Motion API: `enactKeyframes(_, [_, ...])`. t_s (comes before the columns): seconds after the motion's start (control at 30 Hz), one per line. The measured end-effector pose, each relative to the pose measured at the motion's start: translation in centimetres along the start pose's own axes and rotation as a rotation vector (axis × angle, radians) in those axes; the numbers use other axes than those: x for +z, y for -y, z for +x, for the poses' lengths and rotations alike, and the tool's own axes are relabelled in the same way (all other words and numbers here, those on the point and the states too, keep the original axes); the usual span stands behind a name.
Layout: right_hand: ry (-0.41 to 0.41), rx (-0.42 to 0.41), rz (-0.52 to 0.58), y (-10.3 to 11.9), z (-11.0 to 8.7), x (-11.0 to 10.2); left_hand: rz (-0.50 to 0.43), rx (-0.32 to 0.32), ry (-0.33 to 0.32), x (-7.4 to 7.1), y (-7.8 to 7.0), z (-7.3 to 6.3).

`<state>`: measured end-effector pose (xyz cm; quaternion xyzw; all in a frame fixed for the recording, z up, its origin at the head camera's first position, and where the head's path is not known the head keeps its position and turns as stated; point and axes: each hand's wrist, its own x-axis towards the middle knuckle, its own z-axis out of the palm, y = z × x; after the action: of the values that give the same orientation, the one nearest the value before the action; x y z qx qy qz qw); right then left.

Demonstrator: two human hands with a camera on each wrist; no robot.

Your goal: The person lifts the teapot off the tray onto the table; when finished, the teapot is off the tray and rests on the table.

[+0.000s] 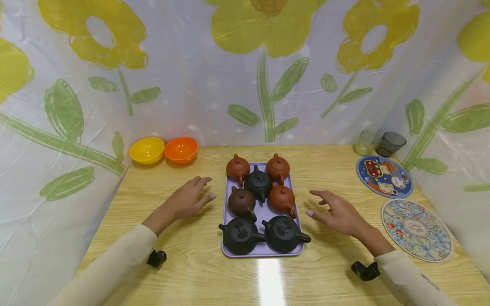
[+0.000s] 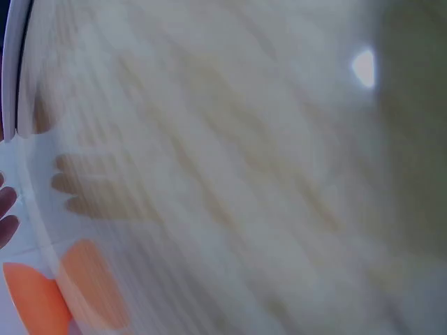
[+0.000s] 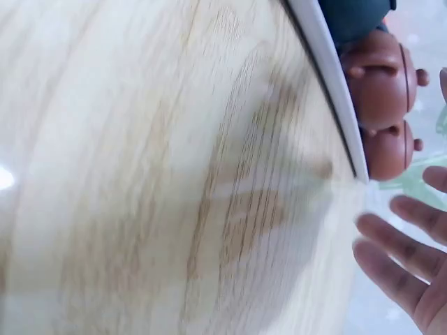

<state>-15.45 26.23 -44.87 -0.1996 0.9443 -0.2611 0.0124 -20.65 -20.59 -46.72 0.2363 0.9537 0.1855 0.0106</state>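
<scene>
A lilac tray (image 1: 264, 254) lies on the table, carrying several small teapots. Two black teapots (image 1: 240, 235) fill its front end, a dark brown teapot (image 1: 241, 201) and a reddish-brown teapot (image 1: 281, 198) sit behind them. Farther back come another black teapot (image 1: 258, 182) and two more reddish-brown teapots (image 1: 277, 167) at the far corners. My left hand (image 1: 188, 198) hovers left of the tray, fingers loosely extended, holding nothing. To the tray's right, my right hand (image 1: 337, 213) is likewise apart from it, fingers spread, also seen as a spread right hand (image 3: 412, 262) in the right wrist view.
At the back left stand a yellow bowl (image 1: 147, 150) and an orange bowl (image 1: 181, 150). A clear glass (image 1: 365, 143) and a dark glass (image 1: 390, 144) are at the back right. Two round patterned mats, a blue mat (image 1: 384, 176) and a floral mat (image 1: 417, 230), lie along the right edge.
</scene>
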Motion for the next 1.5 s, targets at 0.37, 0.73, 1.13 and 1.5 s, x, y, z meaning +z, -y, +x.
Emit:
enactKeyframes(0.37, [0.065,0.028,0.267,1.1,-1.1,1.0,-0.354,-0.210,-0.037,1.1,-0.6,2.8])
enactKeyframes(0.73, [0.138,0.080,0.406,2.0,-1.8,1.9,-0.628,-0.384,-0.036,2.8,-1.8,5.2])
enactKeyframes(1.13, [0.205,-0.002,0.398,2.3,-2.0,2.6,-0.768,-0.497,-0.044,3.2,-2.6,6.6])
enactKeyframes(1.5, [0.206,-0.062,0.404,2.7,-2.1,2.7,-0.764,-0.512,-0.053,3.3,-3.0,6.8])
